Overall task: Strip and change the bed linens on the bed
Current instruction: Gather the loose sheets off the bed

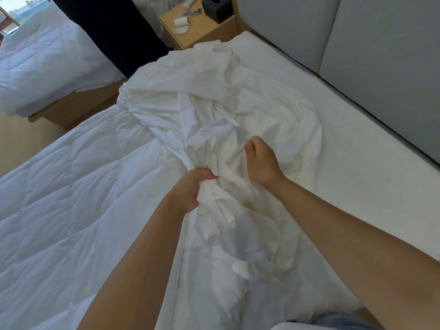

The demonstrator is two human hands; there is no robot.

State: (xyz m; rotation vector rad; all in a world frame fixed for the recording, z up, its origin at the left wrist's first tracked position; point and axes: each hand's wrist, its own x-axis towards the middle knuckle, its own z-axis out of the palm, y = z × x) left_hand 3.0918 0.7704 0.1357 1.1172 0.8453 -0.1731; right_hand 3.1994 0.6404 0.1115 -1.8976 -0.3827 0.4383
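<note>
Linen [214, 110], white and crumpled, lies bunched on the bed [357, 167], beside the quilted duvet [71, 186]. Left hand [190, 190] grips a thick fold of it; right hand [262, 163], just beside, curls into the cloth. Most finger ends are hidden in folds.

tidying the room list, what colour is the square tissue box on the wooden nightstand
Black. The square tissue box shows best in the head view.

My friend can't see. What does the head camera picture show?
The left hand and the right hand grip a crumpled white sheet on a bed. A quilted duvet lies left, a grey headboard right, a wooden nightstand beyond.
</note>
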